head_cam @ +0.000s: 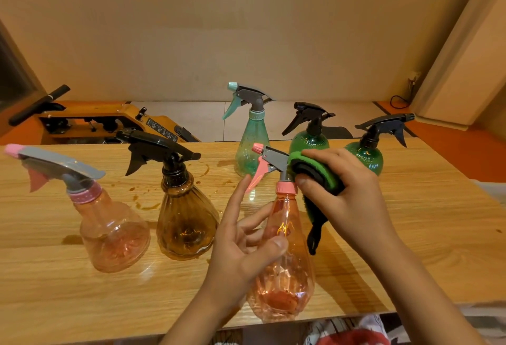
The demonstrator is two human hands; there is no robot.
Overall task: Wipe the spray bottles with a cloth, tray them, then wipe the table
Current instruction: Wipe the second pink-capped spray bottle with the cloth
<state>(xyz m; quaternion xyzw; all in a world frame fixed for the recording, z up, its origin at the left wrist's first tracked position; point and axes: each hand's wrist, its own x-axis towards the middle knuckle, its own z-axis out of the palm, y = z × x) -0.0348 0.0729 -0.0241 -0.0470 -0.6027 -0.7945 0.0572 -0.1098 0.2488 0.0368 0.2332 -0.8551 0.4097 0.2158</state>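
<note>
The left hand grasps the pink bottle at mid-body. The thumb lies across the front, the fingers wrap behind, and the index finger points up, clear of the bottle. The pink bottle stands nearly upright over the near edge of the table; whether its base touches the table cannot be determined.

The right hand is clenched around the green-and-black cloth and presses it against the neck and grey trigger head of the pink bottle. A black tail of the cloth hangs down just right of the bottle's shoulder.

Positions relative to the pink bottle:
- Amber bottle: left, near, upright.
- Second pink bottle: further left, beyond the amber bottle.
- Teal bottle: behind, slightly left.
- Green bottle: directly behind, partly hidden by the cloth.
- Second green bottle: behind and right.
- Brown liquid: spots on the table, behind and left.
</note>
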